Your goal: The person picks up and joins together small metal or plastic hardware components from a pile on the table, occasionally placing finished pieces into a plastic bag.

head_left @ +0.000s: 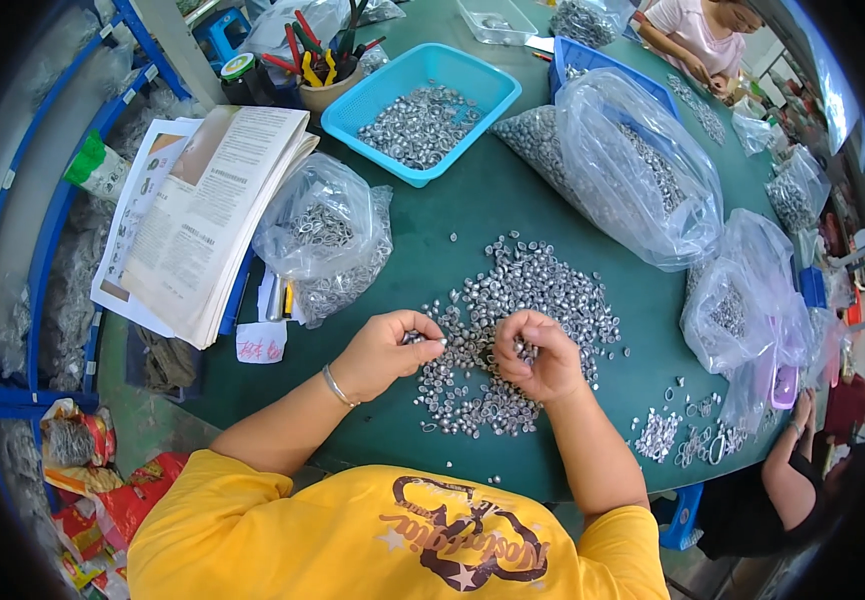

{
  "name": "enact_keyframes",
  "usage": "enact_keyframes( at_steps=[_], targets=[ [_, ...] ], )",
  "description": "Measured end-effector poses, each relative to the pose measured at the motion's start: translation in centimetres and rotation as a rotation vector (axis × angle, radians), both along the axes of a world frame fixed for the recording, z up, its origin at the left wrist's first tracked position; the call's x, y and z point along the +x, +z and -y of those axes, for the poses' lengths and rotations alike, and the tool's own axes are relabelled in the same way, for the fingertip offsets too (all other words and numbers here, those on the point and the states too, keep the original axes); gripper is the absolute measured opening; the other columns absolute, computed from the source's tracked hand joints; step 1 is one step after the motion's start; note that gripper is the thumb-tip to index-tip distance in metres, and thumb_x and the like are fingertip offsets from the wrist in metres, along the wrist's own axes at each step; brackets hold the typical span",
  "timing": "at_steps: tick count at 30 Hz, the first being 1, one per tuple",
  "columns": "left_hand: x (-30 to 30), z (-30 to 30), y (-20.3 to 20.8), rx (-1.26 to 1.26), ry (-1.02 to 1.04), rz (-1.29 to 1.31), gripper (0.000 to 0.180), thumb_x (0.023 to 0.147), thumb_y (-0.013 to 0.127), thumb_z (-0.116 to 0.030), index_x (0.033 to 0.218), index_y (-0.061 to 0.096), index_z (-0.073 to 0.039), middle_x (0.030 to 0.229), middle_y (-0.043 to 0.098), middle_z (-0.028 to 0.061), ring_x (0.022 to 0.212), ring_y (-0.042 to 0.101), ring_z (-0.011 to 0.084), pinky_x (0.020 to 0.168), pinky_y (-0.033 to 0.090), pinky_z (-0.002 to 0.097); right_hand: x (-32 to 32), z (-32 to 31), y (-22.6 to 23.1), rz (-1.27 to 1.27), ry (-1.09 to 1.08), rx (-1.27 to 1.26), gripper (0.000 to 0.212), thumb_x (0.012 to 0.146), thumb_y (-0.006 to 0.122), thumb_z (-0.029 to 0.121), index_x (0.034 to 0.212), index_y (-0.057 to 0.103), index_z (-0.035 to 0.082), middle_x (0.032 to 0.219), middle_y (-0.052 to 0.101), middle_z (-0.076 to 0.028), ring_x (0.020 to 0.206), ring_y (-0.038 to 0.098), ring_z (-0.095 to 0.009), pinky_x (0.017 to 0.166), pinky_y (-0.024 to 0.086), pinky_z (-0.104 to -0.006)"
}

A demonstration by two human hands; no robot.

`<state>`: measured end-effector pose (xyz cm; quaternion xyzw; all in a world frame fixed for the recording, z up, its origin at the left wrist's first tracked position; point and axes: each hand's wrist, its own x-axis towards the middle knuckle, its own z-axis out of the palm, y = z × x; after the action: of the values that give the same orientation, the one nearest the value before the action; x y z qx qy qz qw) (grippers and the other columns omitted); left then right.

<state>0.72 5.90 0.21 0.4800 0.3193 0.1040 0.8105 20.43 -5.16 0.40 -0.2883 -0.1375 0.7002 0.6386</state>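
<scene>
A heap of small, rounded, silver-grey metal pieces point(542, 290) is spread over the green table in front of me. At the heap's left edge, my left hand point(387, 352) is closed in a pinch. A tiny bright piece shows at its fingertips, and a few darker ones sit in the curl of the fingers. My right hand point(544, 362) hovers over the heap's lower right part, its fingers curled around several of the same metal pieces. The two hands are a short way apart. A metal bangle point(338, 386) circles my left wrist.
Beyond the heap are a turquoise basket point(422, 172) of metal parts and large clear bags point(642, 160) of parts. Newspapers point(202, 210) and a smaller bag point(322, 235) lie left. Small piles of rings point(697, 445) are at right. Two other people sit around the table.
</scene>
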Motion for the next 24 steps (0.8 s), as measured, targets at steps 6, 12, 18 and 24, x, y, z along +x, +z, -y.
enact_keyframes(
  at_steps=[6, 12, 18, 24],
  targets=[
    [-0.7, 0.3, -0.6, -0.254, 0.077, 0.198, 0.012, 0.082, 0.058, 0.000, 0.094, 0.056, 0.000, 0.082, 0.056, 0.0052, 0.054, 0.041, 0.0046, 0.047, 0.033, 0.0151, -1.4, -2.8, -1.0, 1.535, -0.110, 0.217, 0.010, 0.078, 0.058, 0.008, 0.085, 0.066, 0.006, 0.065, 0.060, -0.008, 0.058, 0.060, -0.021, 0.052, 0.048, -0.0314],
    [-1.1, 0.4, -1.0, -0.286, 0.072, 0.260, 0.013, 0.082, 0.057, 0.001, 0.095, 0.057, 0.000, 0.090, 0.059, 0.0100, 0.055, 0.041, 0.0055, 0.048, 0.035, 0.0153, -1.6, -3.8, -0.2, 2.078, -0.030, 0.382, 0.015, 0.066, 0.058, 0.004, 0.080, 0.062, 0.008, 0.068, 0.055, -0.008, 0.061, 0.060, -0.028, 0.052, 0.048, -0.0372],
    [-1.0, 0.6, -0.9, -0.371, 0.111, 0.272, 0.011, 0.083, 0.056, -0.002, 0.094, 0.058, -0.001, 0.089, 0.059, 0.0103, 0.056, 0.042, 0.0063, 0.047, 0.035, 0.0160, -1.4, -3.5, -1.4, 1.948, -0.159, 0.378, 0.006, 0.072, 0.059, 0.006, 0.078, 0.061, 0.008, 0.068, 0.056, -0.008, 0.061, 0.059, -0.027, 0.051, 0.048, -0.0361],
    [-1.1, 0.6, -1.4, -0.493, 0.129, 0.331, 0.010, 0.084, 0.055, -0.005, 0.093, 0.058, -0.002, 0.086, 0.055, 0.0069, 0.067, 0.045, 0.0076, 0.051, 0.036, 0.0159, -1.8, -3.6, -0.8, 2.013, -0.127, 0.381, 0.004, 0.074, 0.059, 0.008, 0.077, 0.062, 0.008, 0.068, 0.056, -0.007, 0.060, 0.059, -0.026, 0.051, 0.048, -0.0357]
  ],
)
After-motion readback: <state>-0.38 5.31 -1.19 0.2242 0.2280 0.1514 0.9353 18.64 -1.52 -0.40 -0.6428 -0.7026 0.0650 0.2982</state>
